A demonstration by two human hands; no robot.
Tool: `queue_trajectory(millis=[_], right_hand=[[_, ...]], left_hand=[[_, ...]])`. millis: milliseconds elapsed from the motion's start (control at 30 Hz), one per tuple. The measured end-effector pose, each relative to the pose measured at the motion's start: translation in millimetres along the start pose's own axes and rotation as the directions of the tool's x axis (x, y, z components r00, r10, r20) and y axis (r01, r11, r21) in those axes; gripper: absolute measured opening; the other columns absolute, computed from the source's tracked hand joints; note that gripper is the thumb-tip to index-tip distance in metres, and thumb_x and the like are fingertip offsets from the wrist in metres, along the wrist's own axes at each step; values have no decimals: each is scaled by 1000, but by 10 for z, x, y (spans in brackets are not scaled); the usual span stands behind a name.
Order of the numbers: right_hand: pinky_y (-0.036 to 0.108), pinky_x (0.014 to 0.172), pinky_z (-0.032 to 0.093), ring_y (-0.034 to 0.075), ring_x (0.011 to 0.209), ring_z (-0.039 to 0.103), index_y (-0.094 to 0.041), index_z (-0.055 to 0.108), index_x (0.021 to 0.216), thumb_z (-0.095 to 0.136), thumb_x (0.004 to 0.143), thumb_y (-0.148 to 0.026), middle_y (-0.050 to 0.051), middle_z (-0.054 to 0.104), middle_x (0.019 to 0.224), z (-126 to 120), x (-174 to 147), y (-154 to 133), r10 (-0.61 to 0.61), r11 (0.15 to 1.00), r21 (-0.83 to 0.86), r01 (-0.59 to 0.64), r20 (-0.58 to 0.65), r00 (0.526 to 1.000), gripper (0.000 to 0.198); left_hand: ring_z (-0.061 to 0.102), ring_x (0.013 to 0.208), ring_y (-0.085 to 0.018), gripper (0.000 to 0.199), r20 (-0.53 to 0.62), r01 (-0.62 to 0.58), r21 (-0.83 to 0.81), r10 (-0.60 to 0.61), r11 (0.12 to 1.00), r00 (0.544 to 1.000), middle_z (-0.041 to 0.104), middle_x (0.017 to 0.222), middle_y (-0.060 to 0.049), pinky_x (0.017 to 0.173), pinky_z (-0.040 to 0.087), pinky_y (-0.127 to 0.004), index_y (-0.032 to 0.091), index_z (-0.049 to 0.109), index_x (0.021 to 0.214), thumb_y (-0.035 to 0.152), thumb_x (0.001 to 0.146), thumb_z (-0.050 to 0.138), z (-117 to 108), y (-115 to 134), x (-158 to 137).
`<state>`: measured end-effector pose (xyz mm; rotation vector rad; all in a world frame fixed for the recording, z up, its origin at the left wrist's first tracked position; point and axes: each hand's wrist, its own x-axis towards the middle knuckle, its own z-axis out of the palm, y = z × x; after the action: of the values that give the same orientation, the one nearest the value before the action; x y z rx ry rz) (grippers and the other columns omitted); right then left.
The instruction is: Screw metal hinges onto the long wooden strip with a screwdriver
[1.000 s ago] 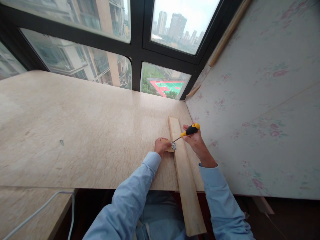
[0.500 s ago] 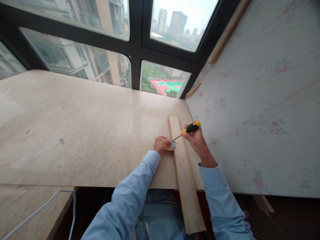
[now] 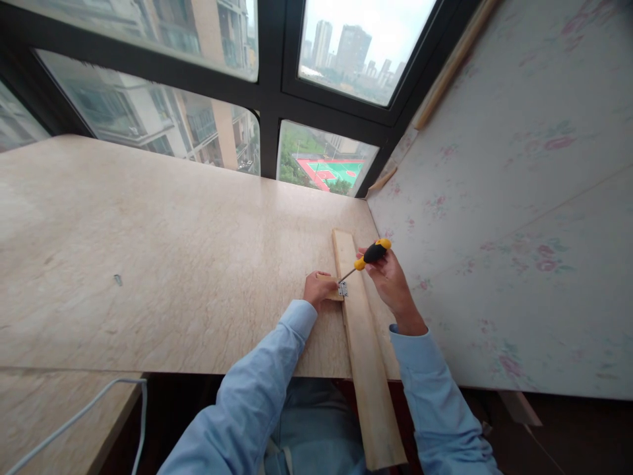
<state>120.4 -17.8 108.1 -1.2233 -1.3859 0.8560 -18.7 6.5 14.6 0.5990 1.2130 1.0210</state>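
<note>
A silver hinge (image 3: 343, 289) lies across a long wooden board (image 3: 368, 363) and a short wooden piece (image 3: 337, 296) that butts against its left side. My left hand (image 3: 319, 289) is closed on the short piece, its fingertips beside the hinge. Whether a screw is between those fingertips is too small to tell. In my right hand (image 3: 388, 280) is a black and yellow screwdriver (image 3: 376, 253), tilted, its handle up and to the right. The shaft's tip meets the left part of the hinge, close to my left fingertips.
The board lies on a beige stone-patterned sill (image 3: 198, 264) and sticks out past its front edge. A small grey item (image 3: 117, 280) rests on the left. A white cable (image 3: 89, 410) loops at lower left. The flowered wall (image 3: 519, 198) stands close on the right.
The screwdriver's handle and my right hand have shifted slightly to the left. My left hand, the hinge and the board keep nearly the same places.
</note>
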Motion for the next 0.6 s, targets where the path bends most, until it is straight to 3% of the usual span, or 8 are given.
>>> queue_trajectory(millis=[133, 233, 433, 533, 600], right_hand=[[47, 95, 52, 24, 99, 67, -25, 50, 118, 70, 77, -45, 8, 67, 107, 29, -6, 0, -62, 980, -197, 39, -113, 992, 51], [47, 95, 52, 25, 103, 65, -25, 49, 123, 75, 73, -44, 8, 64, 112, 42, -9, 6, -112, 952, -302, 49, -194, 975, 60], [45, 104, 47, 23, 122, 56, -31, 38, 131, 73, 74, -40, 7, 58, 128, 5, -5, 77, -35, 999, -21, 34, -84, 996, 68], [46, 101, 50, 23, 114, 62, -29, 43, 125, 72, 74, -42, 7, 63, 123, -18, -12, 44, -18, 1000, 6, 19, -59, 998, 60], [46, 94, 54, 23, 101, 67, -26, 50, 114, 74, 73, -45, 6, 68, 110, -12, -19, -14, -11, 998, -64, 5, -82, 997, 51]], left_hand=[[59, 56, -13, 34, -4, -8, -4, 8, 1000, 1000, 61, 62, 3, 50, 44, -21, 17, 56, 75, 3, 48, 73, -2, -1, -6], [59, 55, -13, 34, -5, -13, -4, 13, 1000, 1000, 61, 61, 4, 50, 45, -21, 16, 56, 74, 4, 48, 73, -5, 4, -14], [62, 58, -16, 35, -3, -8, -29, 8, 1000, 1000, 62, 62, 2, 52, 47, -24, 16, 57, 74, 4, 46, 73, -8, 6, -20], [62, 59, -16, 37, -5, -5, -36, 5, 999, 1000, 61, 61, 3, 52, 47, -24, 17, 56, 75, 2, 46, 73, -6, 4, -17], [60, 58, -15, 37, -6, -6, -34, 6, 999, 1000, 60, 61, 3, 52, 47, -23, 17, 56, 75, 1, 46, 73, -4, 4, -14]])
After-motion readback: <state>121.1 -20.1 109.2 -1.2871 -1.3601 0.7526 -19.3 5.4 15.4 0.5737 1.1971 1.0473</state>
